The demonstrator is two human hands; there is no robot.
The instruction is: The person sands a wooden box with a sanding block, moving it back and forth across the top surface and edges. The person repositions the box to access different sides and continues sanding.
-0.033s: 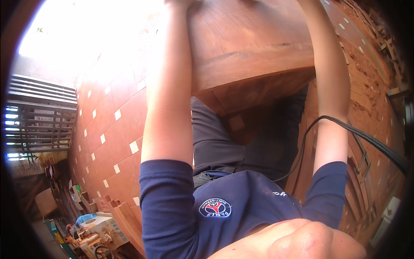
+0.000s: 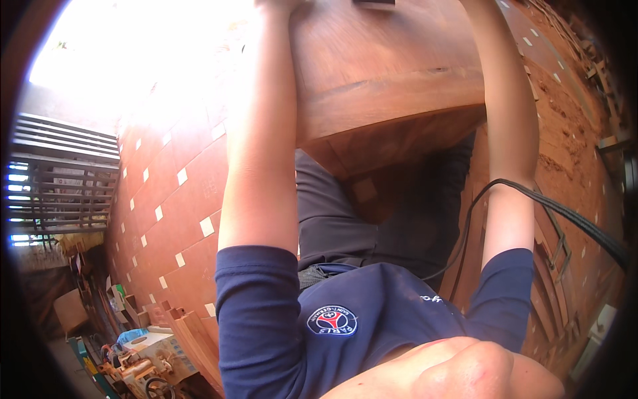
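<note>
A broad reddish-brown wooden slab with a thick front edge lies before me, above my dark-trousered legs. My left forearm runs along its left side. My left hand shows only as a sliver at the top edge, by the slab's far left part; its fingers are cut off. On the other side my right forearm reaches past the slab, and the right hand lies beyond the picture. A small dark, straight-edged object sits over the slab at the top edge, too cropped to name.
A black cable loops across my right arm. Tiled floor with small white squares spreads leftward. Wooden strips and a cluttered heap of tools stand lower left, slatted bars behind. Curved wooden pieces lie at right.
The dark object at the top edge has come further into view over the slab and looks sharper. Both arms and the slab stay nearly where they were.
</note>
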